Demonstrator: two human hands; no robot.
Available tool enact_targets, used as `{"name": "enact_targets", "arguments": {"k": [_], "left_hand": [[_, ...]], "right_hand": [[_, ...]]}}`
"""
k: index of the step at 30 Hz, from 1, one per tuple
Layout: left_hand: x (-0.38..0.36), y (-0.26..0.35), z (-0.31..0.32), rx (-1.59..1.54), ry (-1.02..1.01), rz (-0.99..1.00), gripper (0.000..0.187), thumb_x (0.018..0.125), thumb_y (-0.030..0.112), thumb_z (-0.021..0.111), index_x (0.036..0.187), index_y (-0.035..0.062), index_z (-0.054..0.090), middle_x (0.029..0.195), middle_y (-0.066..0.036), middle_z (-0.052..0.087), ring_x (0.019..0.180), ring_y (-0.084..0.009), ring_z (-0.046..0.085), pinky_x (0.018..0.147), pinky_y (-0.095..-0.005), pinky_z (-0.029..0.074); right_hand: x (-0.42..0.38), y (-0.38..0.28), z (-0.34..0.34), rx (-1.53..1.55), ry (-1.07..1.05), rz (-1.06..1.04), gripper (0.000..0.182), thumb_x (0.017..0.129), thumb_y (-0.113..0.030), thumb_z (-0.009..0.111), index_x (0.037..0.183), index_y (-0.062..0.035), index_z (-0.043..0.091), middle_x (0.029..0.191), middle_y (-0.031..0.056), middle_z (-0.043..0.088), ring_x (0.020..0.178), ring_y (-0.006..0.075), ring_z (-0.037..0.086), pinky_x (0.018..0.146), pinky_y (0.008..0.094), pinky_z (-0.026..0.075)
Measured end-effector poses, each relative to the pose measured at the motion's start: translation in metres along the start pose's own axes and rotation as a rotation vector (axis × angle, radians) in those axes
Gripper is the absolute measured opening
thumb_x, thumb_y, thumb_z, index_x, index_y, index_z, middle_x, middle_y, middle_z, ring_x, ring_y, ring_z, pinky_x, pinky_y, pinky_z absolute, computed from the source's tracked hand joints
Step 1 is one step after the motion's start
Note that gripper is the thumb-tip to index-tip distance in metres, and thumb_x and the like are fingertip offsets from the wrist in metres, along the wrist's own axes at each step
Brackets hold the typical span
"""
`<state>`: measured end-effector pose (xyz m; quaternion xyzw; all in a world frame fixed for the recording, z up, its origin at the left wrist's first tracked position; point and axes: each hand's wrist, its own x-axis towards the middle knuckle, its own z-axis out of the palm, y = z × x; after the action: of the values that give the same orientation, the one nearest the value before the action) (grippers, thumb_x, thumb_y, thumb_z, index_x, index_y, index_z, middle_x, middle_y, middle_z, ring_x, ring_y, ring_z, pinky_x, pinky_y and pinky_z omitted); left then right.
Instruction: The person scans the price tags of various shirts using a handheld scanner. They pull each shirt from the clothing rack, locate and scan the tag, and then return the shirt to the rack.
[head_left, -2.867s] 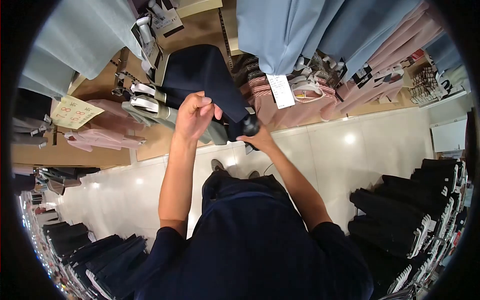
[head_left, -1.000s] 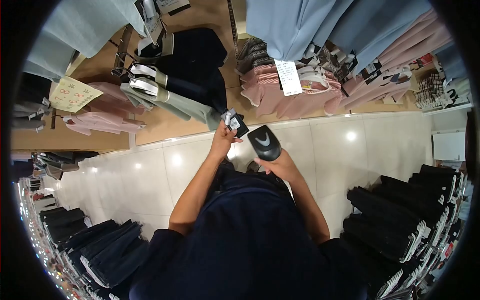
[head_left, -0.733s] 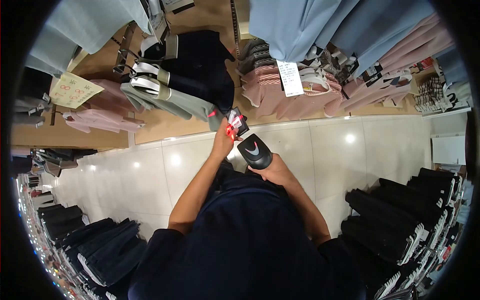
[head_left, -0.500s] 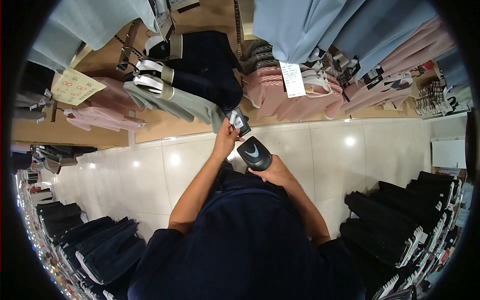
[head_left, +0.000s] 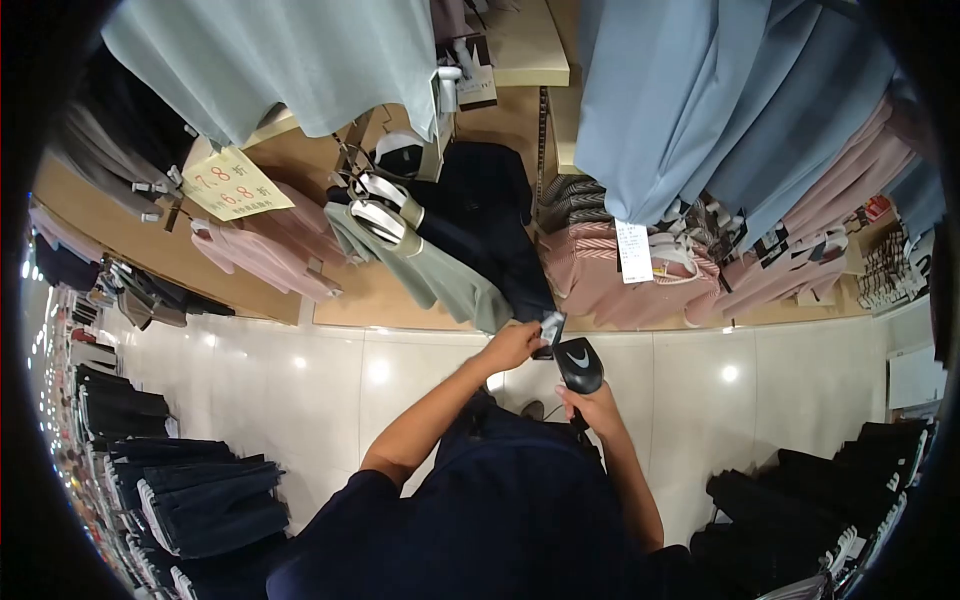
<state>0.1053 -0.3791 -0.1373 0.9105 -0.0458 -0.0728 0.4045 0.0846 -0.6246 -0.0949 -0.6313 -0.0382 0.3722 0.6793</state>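
My left hand (head_left: 515, 345) is closed on a dark hang tag (head_left: 550, 328) with a pale label, at the lower end of a dark navy garment (head_left: 490, 225). My right hand (head_left: 593, 404) grips the handle of a black barcode scanner (head_left: 580, 362), whose head is close to the tag on its right side. Beside the navy garment, a grey-green top (head_left: 440, 280) with a beige collar hangs on a white hanger (head_left: 378, 220). Print on the tag is too small to read.
Pink striped tops (head_left: 625, 290) hang to the right, under long light-blue garments (head_left: 670, 110). A yellow price sign (head_left: 233, 185) sits at left. Racks of dark trousers (head_left: 205, 500) stand behind on the left, with more dark trousers (head_left: 790, 505) at right, across the tiled floor (head_left: 330, 400).
The camera view has tilted up, so the clothes and hands appear lower. The scanner now points more upright beside the tag, and both hands keep their hold.
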Motion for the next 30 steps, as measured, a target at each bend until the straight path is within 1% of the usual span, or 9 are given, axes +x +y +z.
{"name": "enact_targets", "arguments": {"k": [1,4,8,11,14,19,22,24,30], "left_hand": [[0.003,0.012,-0.016,0.067,-0.107,-0.045,0.027,0.090,0.027,0.069,0.101,0.0041,0.061,0.089,-0.018,0.067,0.084,-0.0395,0.065,0.076,-0.0474,0.051],[0.030,0.028,-0.082,0.325,0.193,0.185,0.025,0.086,0.028,0.072,0.099,0.0081,0.065,0.093,-0.013,0.069,0.091,-0.0331,0.066,0.084,-0.0475,0.048],[0.063,0.015,-0.172,0.811,0.541,0.149,0.027,0.085,0.031,0.071,0.097,0.0079,0.068,0.098,-0.010,0.070,0.101,-0.0291,0.063,0.095,-0.0552,0.040],[0.064,-0.034,-0.186,0.981,0.280,-0.118,0.025,0.088,0.032,0.066,0.095,0.0084,0.071,0.091,-0.013,0.071,0.100,-0.0301,0.064,0.100,-0.0551,0.039],[0.045,-0.059,-0.179,0.899,0.159,-0.090,0.023,0.089,0.032,0.066,0.092,0.0093,0.070,0.087,-0.012,0.071,0.101,-0.0281,0.065,0.098,-0.0545,0.040],[0.002,-0.041,-0.182,0.640,0.577,0.254,0.007,0.085,0.015,0.070,0.087,0.0101,0.065,0.086,-0.007,0.064,0.085,-0.0287,0.060,0.093,-0.0455,0.042],[-0.034,-0.008,-0.198,0.425,0.698,0.275,0.009,0.085,0.009,0.069,0.093,0.0075,0.066,0.092,-0.010,0.066,0.094,-0.0293,0.061,0.094,-0.0442,0.043],[-0.054,-0.026,-0.219,0.369,0.843,0.254,0.011,0.085,0.011,0.068,0.094,0.0061,0.065,0.094,-0.011,0.066,0.097,-0.0300,0.061,0.094,-0.0436,0.043],[-0.070,-0.108,-0.331,0.359,1.069,0.026,0.031,0.087,0.018,0.070,0.112,0.0036,0.061,0.112,-0.016,0.064,0.108,-0.0374,0.059,0.095,-0.0439,0.044]], "right_hand": [[0.001,0.004,-0.002,-0.003,0.000,0.002,0.013,0.088,-0.006,0.073,0.094,-0.0006,0.062,0.067,0.0034,0.059,0.052,0.0110,0.055,0.050,0.0267,0.048],[0.000,0.008,-0.002,0.049,0.026,-0.010,0.014,0.088,-0.004,0.073,0.096,-0.0009,0.062,0.067,0.0031,0.059,0.053,0.0109,0.056,0.051,0.0266,0.048],[-0.003,0.002,0.006,0.025,0.067,-0.006,0.015,0.087,-0.004,0.073,0.097,-0.0014,0.062,0.065,0.0019,0.058,0.054,0.0107,0.056,0.051,0.0263,0.048],[0.004,0.009,0.006,-0.043,0.067,0.007,0.015,0.087,-0.006,0.074,0.095,-0.0019,0.062,0.065,0.0017,0.059,0.054,0.0106,0.057,0.052,0.0260,0.048],[0.013,0.016,0.008,-0.043,0.083,0.020,0.016,0.085,-0.006,0.076,0.094,-0.0023,0.063,0.068,0.0016,0.060,0.055,0.0103,0.057,0.053,0.0256,0.048],[0.033,0.014,0.036,0.087,0.105,-0.040,0.019,0.084,-0.007,0.078,0.095,-0.0020,0.064,0.068,0.0013,0.060,0.056,0.0097,0.057,0.053,0.0252,0.047],[0.056,0.022,0.043,-0.023,0.079,-0.019,0.017,0.085,-0.010,0.078,0.091,-0.0029,0.064,0.066,0.0010,0.060,0.054,0.0094,0.056,0.051,0.0252,0.045],[0.068,0.008,0.050,-0.122,0.024,0.010,0.019,0.086,-0.015,0.078,0.081,-0.0054,0.062,0.062,0.0006,0.058,0.052,0.0094,0.055,0.050,0.0254,0.043],[0.117,-0.025,0.082,-0.029,0.294,-0.184,0.022,0.079,-0.010,0.082,0.080,-0.0056,0.060,0.066,0.0011,0.060,0.052,0.0098,0.053,0.051,0.0263,0.044]]}}
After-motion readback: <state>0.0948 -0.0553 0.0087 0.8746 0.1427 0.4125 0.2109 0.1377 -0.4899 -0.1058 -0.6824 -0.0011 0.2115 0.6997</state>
